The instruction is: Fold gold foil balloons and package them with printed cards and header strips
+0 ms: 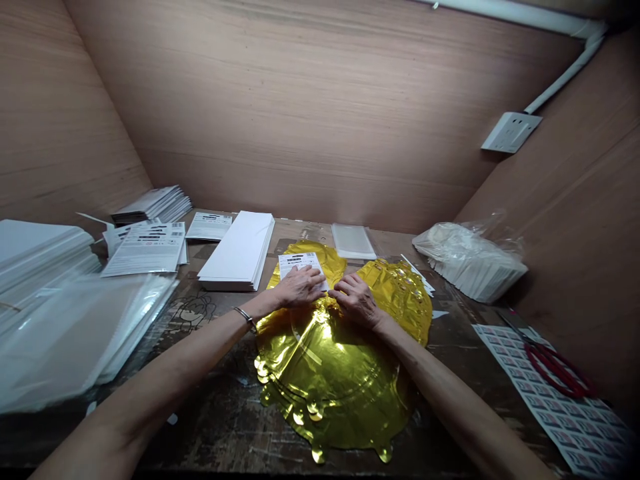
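Observation:
Gold foil balloons (350,393), flat and shiny, lie in overlapping layers at the middle of the table. A small white printed card (295,261) with a hang hole and barcode rests on the upper foil. My left hand (301,285) is over the card's lower part, fingers bent and closed on it, a metal bracelet at the wrist. Close beside it, my right hand (357,299) has its fingers curled and pressed together near the card's lower right corner, over the foil. Whatever lies between those fingertips is hidden.
White card stock (240,250) and printed cards (145,250) stand at the left behind clear plastic sleeves (65,347). Clear bags (354,241) lie at the back. Bagged white papers (470,260), red-handled scissors (555,370) and a sticker sheet (545,407) are at the right.

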{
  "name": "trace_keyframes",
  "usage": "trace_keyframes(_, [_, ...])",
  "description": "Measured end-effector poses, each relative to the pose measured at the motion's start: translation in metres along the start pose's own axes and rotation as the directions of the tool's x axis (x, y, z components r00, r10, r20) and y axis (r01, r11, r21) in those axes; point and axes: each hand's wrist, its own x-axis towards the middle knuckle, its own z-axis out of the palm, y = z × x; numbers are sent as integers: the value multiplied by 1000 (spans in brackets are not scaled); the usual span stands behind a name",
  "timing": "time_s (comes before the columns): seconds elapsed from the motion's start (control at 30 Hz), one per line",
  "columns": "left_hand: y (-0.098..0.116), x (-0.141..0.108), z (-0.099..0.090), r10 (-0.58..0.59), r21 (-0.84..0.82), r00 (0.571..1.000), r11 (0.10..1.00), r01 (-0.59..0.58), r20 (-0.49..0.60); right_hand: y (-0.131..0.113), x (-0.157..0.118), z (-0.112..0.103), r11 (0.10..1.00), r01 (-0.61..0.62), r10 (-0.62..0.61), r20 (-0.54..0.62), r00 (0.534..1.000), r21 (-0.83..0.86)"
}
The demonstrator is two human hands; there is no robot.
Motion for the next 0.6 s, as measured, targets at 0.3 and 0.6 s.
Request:
trace_keyframes(0.3, [6,18,12,-82,-119,996,989,85,33,-4,-13,14,991,-129,131,-73,989,23])
trace_keyframes(0.6, [21,17,17,-201,-90,980,976,201,3,-7,-16,17,991,-129,130,-39,991,20])
